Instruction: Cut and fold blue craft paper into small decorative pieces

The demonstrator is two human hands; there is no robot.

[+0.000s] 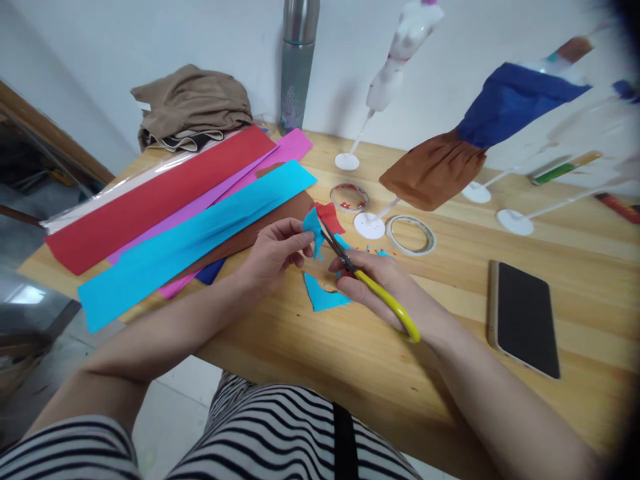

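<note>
Between the thumb and fingers of my left hand [283, 250] is a small piece of blue crepe paper [313, 225], its lower edge cut into points. My right hand [377, 280] grips yellow-handled scissors [383, 293]. Their dark blades point up and left, the tips right beside the blue piece; whether they touch it I cannot tell. Below the hands a larger blue paper offcut [323, 297] with a curved edge lies on the wooden table [310, 353]. A red paper scrap [330, 218] rests just behind the blades, with tiny coloured bits to the right.
Long crepe paper strips, including a red one [165, 200] and a blue one [200, 240], cover the left side. Tape rolls [425, 237], a dressed mannequin [470, 140] and a bare one [395, 77] stand behind. A phone [525, 320] lies right; a bottle [297, 73] and brown cloth [195, 100] are at the back.
</note>
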